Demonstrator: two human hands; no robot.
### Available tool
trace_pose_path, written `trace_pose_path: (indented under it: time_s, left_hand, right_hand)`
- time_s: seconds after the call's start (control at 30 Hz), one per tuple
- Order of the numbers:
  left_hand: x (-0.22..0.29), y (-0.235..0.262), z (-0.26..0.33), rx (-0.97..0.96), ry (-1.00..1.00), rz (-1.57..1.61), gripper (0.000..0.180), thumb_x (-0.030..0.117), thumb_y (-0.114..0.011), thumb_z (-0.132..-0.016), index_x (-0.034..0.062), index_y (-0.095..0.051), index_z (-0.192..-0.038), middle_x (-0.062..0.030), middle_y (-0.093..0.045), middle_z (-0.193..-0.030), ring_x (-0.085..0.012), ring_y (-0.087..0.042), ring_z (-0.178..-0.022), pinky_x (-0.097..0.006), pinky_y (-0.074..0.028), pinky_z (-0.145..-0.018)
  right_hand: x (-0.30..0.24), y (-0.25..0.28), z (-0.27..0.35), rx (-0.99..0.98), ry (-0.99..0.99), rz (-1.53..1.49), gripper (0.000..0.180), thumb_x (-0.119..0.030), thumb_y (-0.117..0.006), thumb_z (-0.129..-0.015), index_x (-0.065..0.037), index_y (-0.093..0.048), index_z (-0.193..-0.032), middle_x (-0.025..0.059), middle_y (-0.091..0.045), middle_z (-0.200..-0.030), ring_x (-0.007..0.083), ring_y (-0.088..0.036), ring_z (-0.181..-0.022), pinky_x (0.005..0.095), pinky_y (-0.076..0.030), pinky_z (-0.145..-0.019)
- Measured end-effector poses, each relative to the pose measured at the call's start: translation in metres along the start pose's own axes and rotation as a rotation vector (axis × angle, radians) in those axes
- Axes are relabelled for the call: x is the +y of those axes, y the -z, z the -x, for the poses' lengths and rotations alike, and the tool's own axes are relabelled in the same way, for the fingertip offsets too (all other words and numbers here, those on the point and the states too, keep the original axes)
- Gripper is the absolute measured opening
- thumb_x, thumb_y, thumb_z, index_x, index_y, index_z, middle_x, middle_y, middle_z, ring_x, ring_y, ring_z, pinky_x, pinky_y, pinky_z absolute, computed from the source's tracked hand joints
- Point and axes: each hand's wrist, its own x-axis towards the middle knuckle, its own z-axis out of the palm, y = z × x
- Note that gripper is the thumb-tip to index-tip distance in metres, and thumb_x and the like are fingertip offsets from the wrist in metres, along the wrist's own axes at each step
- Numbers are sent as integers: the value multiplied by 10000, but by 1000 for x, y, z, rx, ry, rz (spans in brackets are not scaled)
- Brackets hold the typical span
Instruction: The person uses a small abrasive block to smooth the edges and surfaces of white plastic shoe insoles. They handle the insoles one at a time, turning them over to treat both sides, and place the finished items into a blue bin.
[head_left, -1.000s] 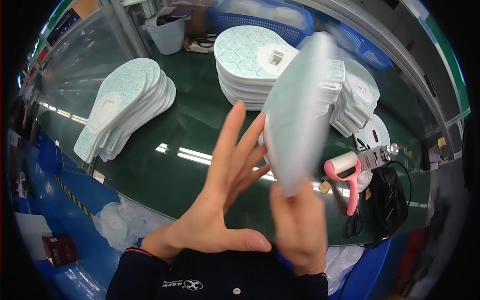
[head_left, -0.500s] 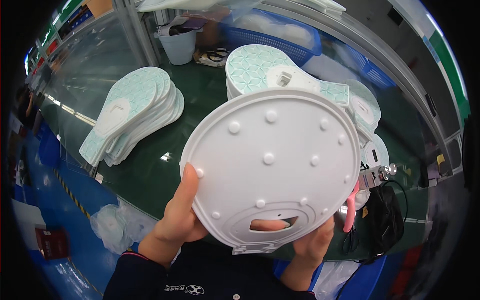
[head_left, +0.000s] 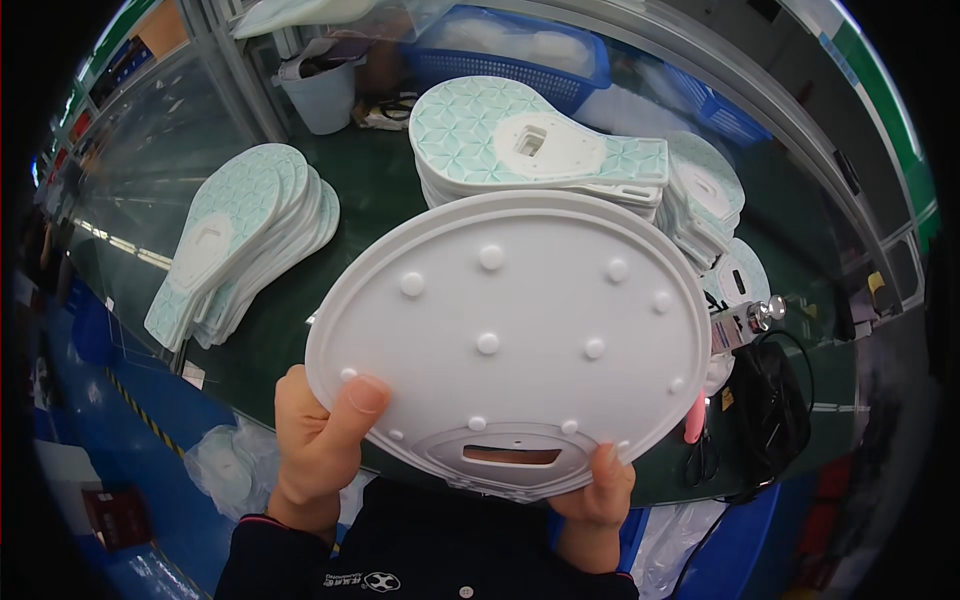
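Both my hands hold up a large, round white plastic panel (head_left: 540, 300) in front of me, its broad face tilted back. Several small round bumps dot this face, and a slot (head_left: 512, 455) is cut through near its lower edge. At the lower left rim my left hand (head_left: 325, 430) grips it, thumb on the face and fingers behind. My right hand (head_left: 602, 490) pinches the lower right rim, thumb in front and its other fingers mostly hidden. Just beyond the panel lies a stack of white paddle-shaped pieces with mint-green patterned faces (head_left: 475, 130), partly covered by it.
Another stack of patterned pieces (head_left: 245, 215) is at the left on the dark green table (head_left: 375, 190). More pieces (head_left: 705, 185) are at the right, near a black pouch (head_left: 770, 400), scissors (head_left: 702, 462) and a pink-handled tool (head_left: 694, 420). A blue basket (head_left: 500, 65) and white bucket (head_left: 320, 100) stand behind.
The panel has tilted back and moved a little left, so it looks flatter. My left hand has shifted left with its thumb on the face; my right thumb now shows in front.
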Motion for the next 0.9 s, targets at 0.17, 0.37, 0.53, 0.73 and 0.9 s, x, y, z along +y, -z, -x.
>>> trace_pose_path:
  time_s: [0.17, 0.37, 0.53, 0.73, 0.9]
  left_hand:
    - [0, -1, -13, 118, -310, -403, 304, 245, -615, -786, -55, -602, -739, -56, -562, -536, -64, -492, -451, -178, -358, -410]
    - [-3, 6, -20, 152, -64, -97, 227, 117, -620, -768, -20, -537, -608, -44, -533, -509, -46, -436, -353, -145, -279, -347]
    - [-10, -8, -3, -584, 257, 434, 840, 122, -717, -672, -35, -168, -1288, -183, -366, -1241, -234, -390, -1144, -357, -370, -907]
    - [3, -24, 17, -848, 519, 604, 735, -44, -577, -760, -35, -94, -1313, -177, -283, -1310, -214, -351, -1186, -340, -354, -950]
    - [8, -26, 30, -841, 484, 654, 670, -96, -519, -773, -63, -105, -1298, -197, -342, -1266, -223, -467, -1090, -321, -390, -922]
  right_hand:
    - [2, -6, -6, 13, -59, -35, 643, -369, -320, -882, 86, -98, -1280, 341, -313, -1209, 535, -345, -1074, 576, -334, -884]
    - [-17, -18, -27, -66, 81, -743, 669, -483, -221, -880, -23, -39, -1330, 296, -150, -1324, 500, -203, -1178, 587, -254, -935]
    - [-44, 4, -58, -326, 184, -495, 777, -550, -286, -843, -67, 65, -1340, 237, 35, -1376, 398, 59, -1266, 564, -83, -998]
    - [-76, -11, -79, -257, 22, -251, 918, -588, -350, -798, 14, 118, -1309, 216, 113, -1378, 333, 76, -1287, 508, -95, -1021]
    - [-86, 1, -81, -353, 20, -373, 928, -582, -361, -794, 10, 138, -1305, 220, 97, -1379, 329, 12, -1293, 463, -164, -1022]
